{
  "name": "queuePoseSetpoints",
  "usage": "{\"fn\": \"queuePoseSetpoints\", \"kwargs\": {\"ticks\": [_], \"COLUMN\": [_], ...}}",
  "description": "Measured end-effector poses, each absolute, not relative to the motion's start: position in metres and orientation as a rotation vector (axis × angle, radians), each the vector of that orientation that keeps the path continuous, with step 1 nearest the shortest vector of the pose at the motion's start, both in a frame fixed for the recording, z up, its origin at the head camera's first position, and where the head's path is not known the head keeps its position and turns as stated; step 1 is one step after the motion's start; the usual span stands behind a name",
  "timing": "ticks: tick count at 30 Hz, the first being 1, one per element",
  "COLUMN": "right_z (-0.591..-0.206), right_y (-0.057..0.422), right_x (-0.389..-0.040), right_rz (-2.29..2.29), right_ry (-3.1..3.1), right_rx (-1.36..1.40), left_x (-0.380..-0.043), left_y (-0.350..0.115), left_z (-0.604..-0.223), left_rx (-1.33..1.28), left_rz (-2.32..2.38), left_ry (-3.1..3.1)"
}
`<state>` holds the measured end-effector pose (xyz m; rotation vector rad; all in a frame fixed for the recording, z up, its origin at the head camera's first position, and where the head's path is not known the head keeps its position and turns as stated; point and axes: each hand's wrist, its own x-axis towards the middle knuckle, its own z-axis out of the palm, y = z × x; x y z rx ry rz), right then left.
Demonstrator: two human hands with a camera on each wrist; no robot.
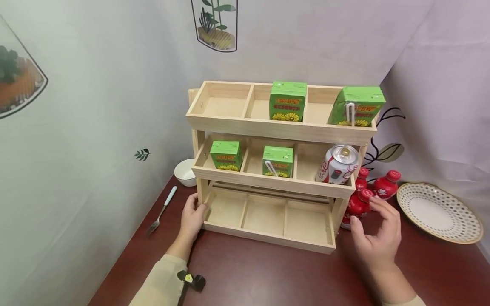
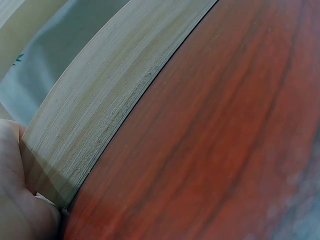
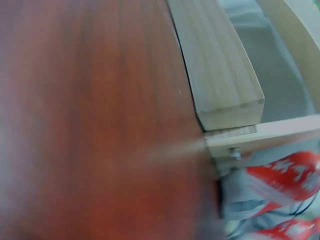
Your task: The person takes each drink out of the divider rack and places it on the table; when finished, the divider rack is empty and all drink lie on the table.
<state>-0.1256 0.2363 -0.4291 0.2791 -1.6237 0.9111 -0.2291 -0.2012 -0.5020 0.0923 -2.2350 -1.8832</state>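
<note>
While L hand [image 1: 192,216] clamps rack [image 1: 260,180] by its lower L corner, nr L edge of bench [image 1: 245,272], & R hand [image 1: 379,231] hangs fingers apart, I'd guess rack's stiff, lightish, tippy w/ cartons [image 1: 226,155], so grip both bottom ends

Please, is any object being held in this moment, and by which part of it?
Yes, the wooden shelf: the left grip holds it at the left end of its bottom tier. The right grip holds nothing.

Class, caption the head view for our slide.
Left grip holding a tiered wooden shelf with four green cartons and one can; right grip empty near red bottles.
</note>
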Motion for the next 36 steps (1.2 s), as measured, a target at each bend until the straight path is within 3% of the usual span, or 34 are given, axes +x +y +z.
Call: {"fn": "queuePoseSetpoints", "kwargs": {"ticks": [11,18,29,36], "right_z": [-0.362,-0.325,-0.338,-0.328], "right_y": [0.235,0.213,0.214,0.208], "right_x": [-0.145,-0.149,-0.168,-0.166], "right_rz": [0.882,1.159,1.021,0.957], "right_ry": [-1.764,-1.823,-2.077,-2.189], "right_rx": [0.406,0.524,0.145,-0.036], "left_x": [-0.237,-0.235,-0.215,-0.220], "left_y": [-0.208,-0.211,-0.195,-0.197], "left_z": [-0.516,-0.516,-0.481,-0.488], "left_rx": [0.094,0.121,0.094,0.099], "left_rz": [-1.827,-1.828,-1.811,-1.828], "left_ry": [-2.221,-2.218,-2.272,-2.259]}}
